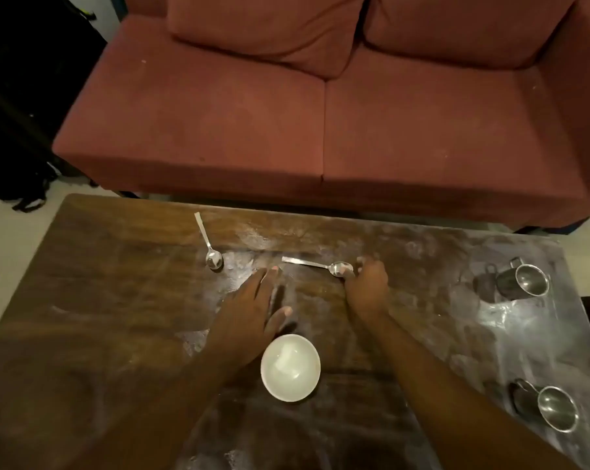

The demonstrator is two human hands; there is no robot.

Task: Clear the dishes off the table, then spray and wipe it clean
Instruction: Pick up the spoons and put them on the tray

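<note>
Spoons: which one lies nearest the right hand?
The middle spoon, its bowl beside the right hand; the other spoon lies far to the left.

Open across left half of table [100, 300]. Blocked centre-front by white bowl [290, 367], mid-table by left spoon [209, 247] and centre spoon [317, 264], right side by far cup [520, 279] and near cup [551, 410]. Hemmed behind by sofa [219, 130].

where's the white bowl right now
In the head view, the round white ceramic bowl stands low and centre on the dusty dark wooden table, just on the near side of the open left hand, between the two forearms.
</note>
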